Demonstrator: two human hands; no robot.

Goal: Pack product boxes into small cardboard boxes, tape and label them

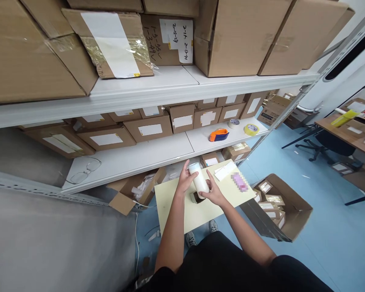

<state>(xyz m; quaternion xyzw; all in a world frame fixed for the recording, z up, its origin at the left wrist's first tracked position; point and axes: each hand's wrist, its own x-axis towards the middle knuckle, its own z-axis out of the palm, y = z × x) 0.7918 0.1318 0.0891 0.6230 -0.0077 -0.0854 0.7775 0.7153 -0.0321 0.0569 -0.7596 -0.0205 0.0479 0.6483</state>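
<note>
left hand (185, 182) was wrapped on the upper left of a white cylinder (200, 180), thumb across its front; right hand (213, 191) gripped lower down, thumb near the bottom end, probably to steady both ends. cylinder was tilted over a pale yellow board (170, 207). small dark object (197, 198) sat just beneath, mostly hidden. open carton (298, 219) of small boxes (273, 199) stood near the board's right side. tape dispenser (219, 134) lay on the shelf (158, 148) beyond, perhaps for easy reach.

The floor (276, 158) is brightly lit, glare is caught on tape (140, 48), edges are stretched, and a pink item (239, 182) is pixelated.
</note>
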